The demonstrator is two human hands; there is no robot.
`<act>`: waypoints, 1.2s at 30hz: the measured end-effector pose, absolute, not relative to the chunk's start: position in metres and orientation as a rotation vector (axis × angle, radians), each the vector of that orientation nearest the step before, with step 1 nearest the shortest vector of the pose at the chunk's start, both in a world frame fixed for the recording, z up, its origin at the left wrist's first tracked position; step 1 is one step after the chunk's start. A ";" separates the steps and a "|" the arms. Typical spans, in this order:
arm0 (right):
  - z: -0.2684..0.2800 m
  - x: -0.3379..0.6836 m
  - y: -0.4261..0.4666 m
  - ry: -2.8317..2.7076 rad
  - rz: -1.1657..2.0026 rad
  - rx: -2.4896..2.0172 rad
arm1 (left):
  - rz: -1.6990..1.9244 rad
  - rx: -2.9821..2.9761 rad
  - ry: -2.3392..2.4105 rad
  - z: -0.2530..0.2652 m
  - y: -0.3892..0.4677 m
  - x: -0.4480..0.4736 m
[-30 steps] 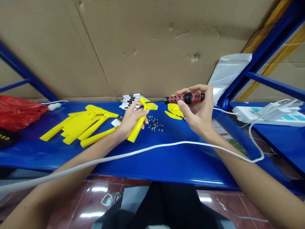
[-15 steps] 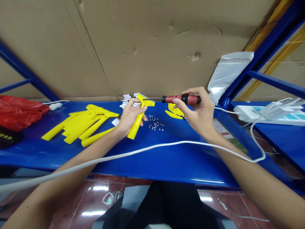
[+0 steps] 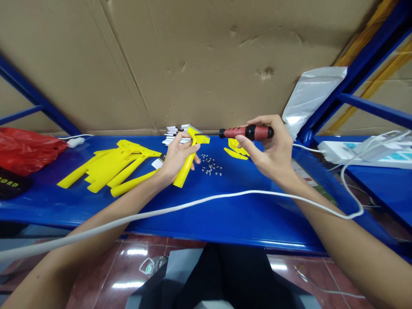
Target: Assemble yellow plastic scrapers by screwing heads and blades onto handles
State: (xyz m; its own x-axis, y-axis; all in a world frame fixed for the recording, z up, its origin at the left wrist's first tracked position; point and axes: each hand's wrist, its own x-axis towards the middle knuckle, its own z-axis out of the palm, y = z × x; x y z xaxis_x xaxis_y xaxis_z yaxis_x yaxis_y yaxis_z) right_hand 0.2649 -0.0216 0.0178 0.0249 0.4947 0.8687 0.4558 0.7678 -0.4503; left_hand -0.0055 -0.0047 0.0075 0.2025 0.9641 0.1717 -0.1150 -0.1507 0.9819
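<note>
The left hand (image 3: 178,159) had its fingers closed around the yellow handle (image 3: 183,171), thumb pressed near the neck; this T-shaped piece was held above the bench (image 3: 225,219), towards its far edge. The right hand (image 3: 273,148) pinched the red-and-black screwdriver (image 3: 236,133) between thumb and fingers, its shaft level and its tip at the handle's head.

Beneath, small screws and nuts (image 3: 210,165) lay scattered. Towards the bench's left end spread a pile of yellow handles (image 3: 109,165), and beyond that a red plastic bag (image 3: 28,148). White packets (image 3: 175,134) sat by the far edge, partly hidden by the left hand; small yellow pieces (image 3: 237,148) lay just beside the right hand. A white cable (image 3: 193,201) crossed the view in front of both forearms.

The bench was glossy blue, with cardboard (image 3: 193,64) behind its far edge. Below its near edge showed a reddish tiled floor (image 3: 103,270) and a clear bottle (image 3: 157,264).
</note>
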 end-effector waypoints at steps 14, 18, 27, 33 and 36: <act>0.019 0.259 -0.024 -1.534 0.091 -0.733 | 1.211 1.371 0.885 0.009 -0.010 -0.001; 0.016 0.260 -0.023 -1.587 0.159 -0.682 | 1.211 1.363 0.894 0.007 -0.010 0.000; 0.010 0.258 -0.023 -1.548 0.214 -0.708 | 1.214 1.385 0.886 0.009 -0.006 -0.004; 0.016 0.257 -0.026 -1.513 0.146 -0.754 | 1.219 1.406 0.880 0.007 -0.006 -0.004; 0.021 0.256 -0.031 -1.509 0.093 -0.825 | 1.235 1.416 0.881 0.005 -0.006 -0.003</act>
State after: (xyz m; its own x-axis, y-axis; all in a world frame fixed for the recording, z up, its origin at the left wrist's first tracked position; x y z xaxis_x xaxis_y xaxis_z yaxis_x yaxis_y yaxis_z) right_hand 0.2559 -0.0307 0.0209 0.1128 0.5367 0.8362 0.4294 0.7325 -0.5282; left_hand -0.0027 -0.0064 0.0049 0.2074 0.9508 0.2303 -0.0909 -0.2157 0.9722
